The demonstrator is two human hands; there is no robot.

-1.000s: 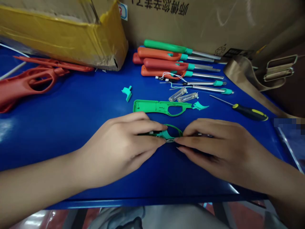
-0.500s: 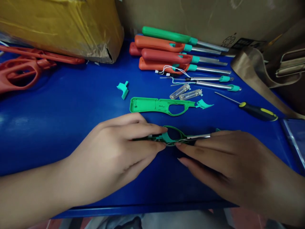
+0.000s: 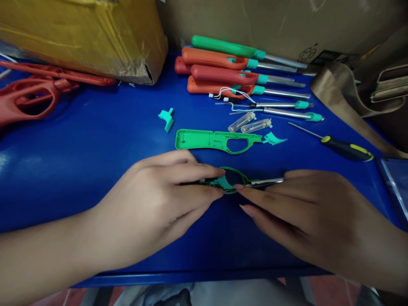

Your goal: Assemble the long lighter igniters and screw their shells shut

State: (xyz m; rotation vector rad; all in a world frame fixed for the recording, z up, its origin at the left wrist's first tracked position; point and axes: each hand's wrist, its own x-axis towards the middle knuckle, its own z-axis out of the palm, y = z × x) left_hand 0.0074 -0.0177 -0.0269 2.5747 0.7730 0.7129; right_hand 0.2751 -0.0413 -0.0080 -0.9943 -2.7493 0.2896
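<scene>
My left hand (image 3: pixel 165 191) is closed on the grip end of an opened green gas lighter (image 3: pixel 234 170); its fingers hide most of that half-shell. A teal trigger (image 3: pixel 225 182) shows beside the finger loop. My right hand (image 3: pixel 296 208) lies over the lighter's metal tube (image 3: pixel 264 182), its fingers bent around it and the far end covered. Its index fingertip presses at the loop, while the thumb stands apart below. Beyond the hands lies the other green half-shell (image 3: pixel 199 139), inner side up. A loose teal piece (image 3: pixel 275 139) touches its narrow end.
Assembled lighters (image 3: pixel 223 74) lie at the back, with two wired metal tubes (image 3: pixel 287 112) and two clear fuel tanks (image 3: pixel 255 126) before them. Another teal piece (image 3: pixel 166 119) is left of centre. A screwdriver (image 3: pixel 346 148) lies right, red shells (image 3: pixel 28 100) left. Cardboard boxes (image 3: pixel 134 51) stand behind.
My right index fingertip has moved slightly up onto the loop area, and the hand now covers the teal tip of the tube. My left hand keeps its hold.
</scene>
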